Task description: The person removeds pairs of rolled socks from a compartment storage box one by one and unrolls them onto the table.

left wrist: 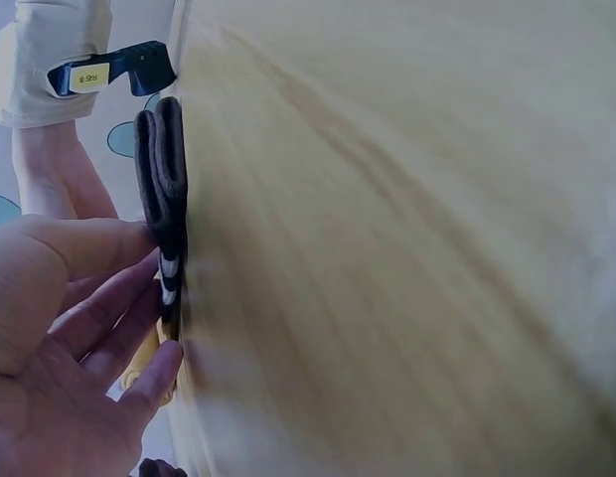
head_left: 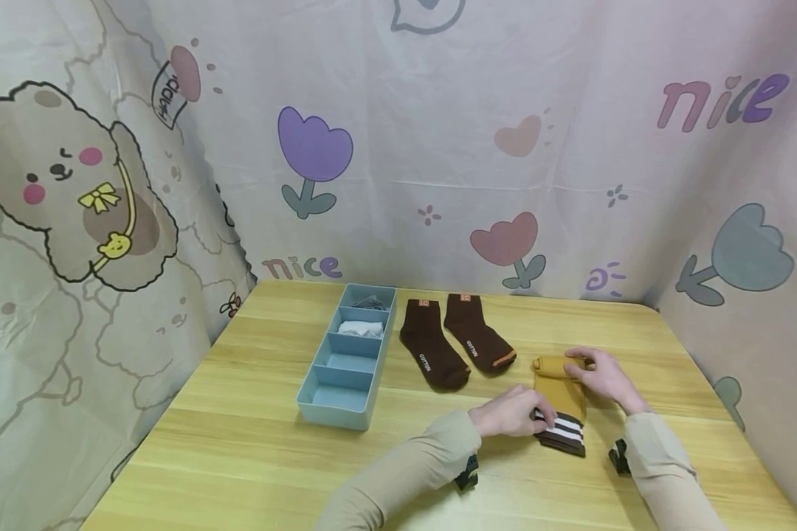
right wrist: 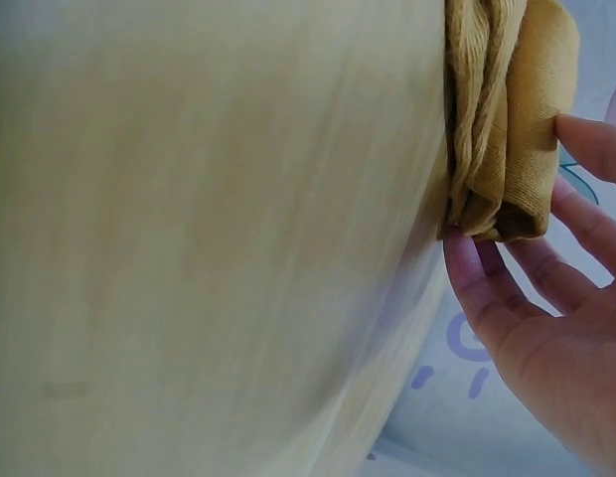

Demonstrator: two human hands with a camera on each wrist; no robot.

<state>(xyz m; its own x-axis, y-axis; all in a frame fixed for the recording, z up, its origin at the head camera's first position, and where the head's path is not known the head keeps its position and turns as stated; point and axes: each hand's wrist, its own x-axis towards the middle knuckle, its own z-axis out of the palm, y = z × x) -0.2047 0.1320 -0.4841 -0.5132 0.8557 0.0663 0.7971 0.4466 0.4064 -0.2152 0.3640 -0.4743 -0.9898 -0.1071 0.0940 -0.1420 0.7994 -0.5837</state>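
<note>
Mustard socks [head_left: 561,397] lie layered on the table at the right, their dark cuff with white stripes [head_left: 563,429] toward me and the far end rolled over. My left hand [head_left: 513,411] rests its fingertips on the striped cuff; in the left wrist view the thumb and fingers [left wrist: 114,333] lie fairly straight against the cuff's dark layers [left wrist: 162,169]. My right hand [head_left: 606,376] holds the rolled end. Up close in the right wrist view, its thumb presses the roll [right wrist: 539,109] from one side while the fingers [right wrist: 477,288] meet its lower end.
Two brown socks [head_left: 433,350] [head_left: 478,335] lie side by side left of the mustard ones. Further left stands a blue divided box [head_left: 368,419], with a white folded item [head_left: 361,329] in one compartment and a dark grey item [head_left: 369,302] in the farthest. A printed curtain [head_left: 398,206] surrounds the table.
</note>
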